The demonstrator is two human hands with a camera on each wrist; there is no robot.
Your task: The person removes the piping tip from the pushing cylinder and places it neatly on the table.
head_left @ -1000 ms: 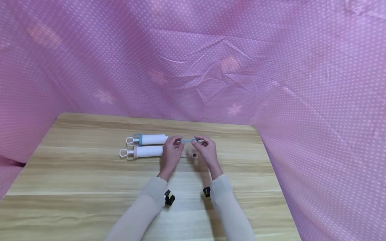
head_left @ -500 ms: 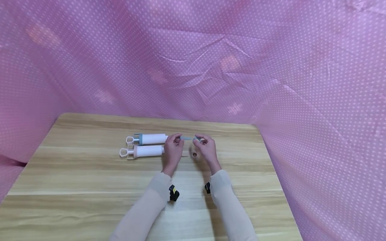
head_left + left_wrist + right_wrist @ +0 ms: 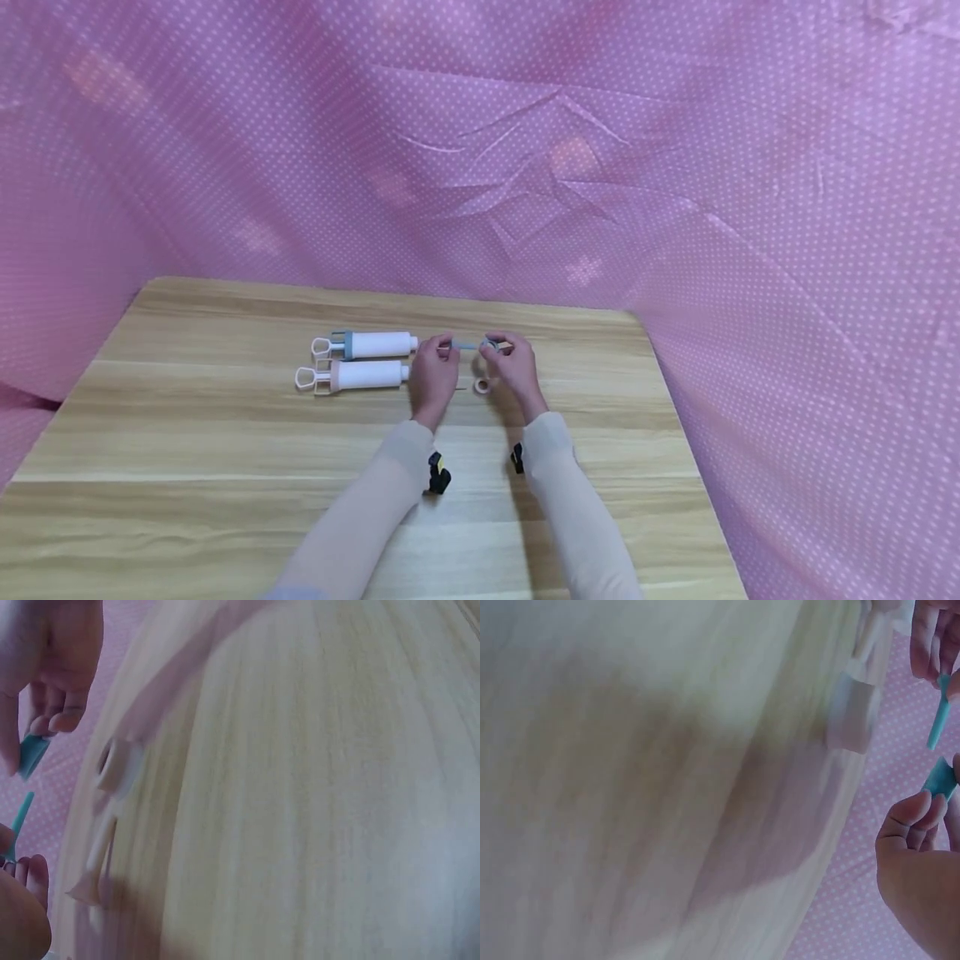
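Over the far half of the table, my left hand (image 3: 433,371) pinches a slim teal nozzle (image 3: 938,720) by its wider end, its narrow tip pointing toward the other hand. My right hand (image 3: 517,367) holds a short teal ring (image 3: 32,754) between thumb and fingers. A small gap separates nozzle tip and ring in both wrist views. Below the hands, a pale pink ring (image 3: 124,771) lies on the wooden table (image 3: 225,467), near a pale pink nozzle (image 3: 91,877). In the head view, the left hand hides most of that pink nozzle.
Two white syringe-like tubes with plunger handles lie side by side left of the hands: one with a teal collar (image 3: 380,344), one with a pink collar (image 3: 371,375). A pink dotted cloth (image 3: 480,167) hangs behind and beside the table.
The teal nozzle's tip, at the teal ring a second ago, now stands a little apart from it. The left forearm has shifted slightly right; both hands keep their holds.
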